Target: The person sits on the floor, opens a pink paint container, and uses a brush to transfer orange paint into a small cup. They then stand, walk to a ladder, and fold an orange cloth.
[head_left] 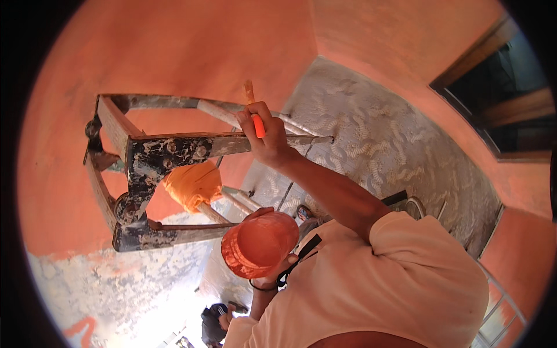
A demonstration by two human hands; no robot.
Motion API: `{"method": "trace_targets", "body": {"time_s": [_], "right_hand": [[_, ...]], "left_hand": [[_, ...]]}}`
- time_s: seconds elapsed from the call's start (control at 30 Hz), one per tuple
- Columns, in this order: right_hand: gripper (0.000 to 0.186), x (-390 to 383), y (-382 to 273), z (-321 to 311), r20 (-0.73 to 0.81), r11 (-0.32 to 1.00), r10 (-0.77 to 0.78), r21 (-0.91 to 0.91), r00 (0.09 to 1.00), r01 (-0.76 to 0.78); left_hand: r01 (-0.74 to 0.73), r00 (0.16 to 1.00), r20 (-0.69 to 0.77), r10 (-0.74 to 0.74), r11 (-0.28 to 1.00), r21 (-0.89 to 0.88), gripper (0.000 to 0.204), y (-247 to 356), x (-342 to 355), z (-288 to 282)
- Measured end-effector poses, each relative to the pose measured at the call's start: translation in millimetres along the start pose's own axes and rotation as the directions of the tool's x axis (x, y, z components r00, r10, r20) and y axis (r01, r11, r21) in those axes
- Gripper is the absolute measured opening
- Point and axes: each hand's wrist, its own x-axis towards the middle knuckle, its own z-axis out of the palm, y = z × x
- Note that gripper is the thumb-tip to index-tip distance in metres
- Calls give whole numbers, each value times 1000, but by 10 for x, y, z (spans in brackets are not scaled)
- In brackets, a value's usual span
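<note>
My right hand (266,136) is raised beside the upper rail of a wooden stepladder (191,149). Its fingers close round the bright orange handle of a paintbrush (249,95), whose bristles point toward the orange wall. Lower down, my left hand (284,268) grips a paint-smeared orange-red tub (261,240) in front of my chest. Fingertips show at the tub's far edge and the thumb on its near side. Paint of the same colour seems to be inside; its level is hard to judge. The ladder's dark top fittings are spattered with paint.
An orange cloth or bag (194,184) hangs within the ladder frame. Orange paint covers most of the wall (191,46); its lower left is patchy white (98,284). Far below lies grey patterned paving (360,127). A wood-framed window (505,93) is at right, another person (214,325) at bottom.
</note>
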Motion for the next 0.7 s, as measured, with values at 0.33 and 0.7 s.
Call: {"method": "trace_targets", "body": {"time_s": [0.33,0.7], "right_hand": [[21,159,132,-447,196,914,302,220,933,-342],[41,404,1843,-893,414,630,707,-3,573,-776]], "left_hand": [[-22,998,-56,18,997,-68,113,95,22,399],[-73,987,-136,91,989,131,110,-89,224,411]]}}
